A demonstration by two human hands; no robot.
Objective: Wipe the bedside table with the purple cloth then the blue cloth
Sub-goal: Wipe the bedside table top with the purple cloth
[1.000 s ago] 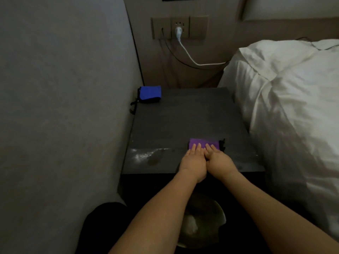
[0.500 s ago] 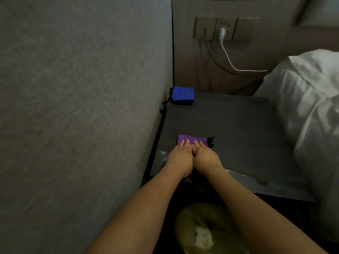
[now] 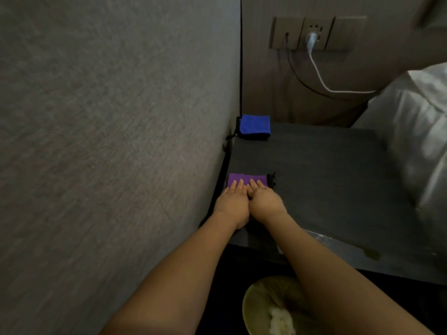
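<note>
1. Two hands lie side by side on the purple cloth (image 3: 246, 180): the left hand (image 3: 232, 205) covers its left part, the right hand (image 3: 264, 203) its right part, and the two hands touch along their inner edges.
2. Grip state: the fingers (image 3: 238, 186) of both hands are extended and laid flat, pressing down on the cloth; neither hand curls around or pinches it.
3. Cloth position: the purple cloth is folded into a narrow rectangle. Its far edge projects beyond the fingertips, and a black trim shows at its right end. It rests on the left side of the bedside table (image 3: 326, 180), close to the side wall (image 3: 108, 141).
4. The blue cloth (image 3: 254, 126) lies folded at the far left corner of the table, well apart from both hands and untouched.
5. Surface: the table top is dark and matt. A pale, shiny smear (image 3: 338, 245) runs along the near edge, to the right of the right forearm.
6. Room: a socket panel (image 3: 316, 32) on the rear wall holds a white plug and cable (image 3: 321, 78). White bedding (image 3: 416, 131) adjoins the table on the right. A round bin (image 3: 268, 308) containing white paper stands below the near edge.
</note>
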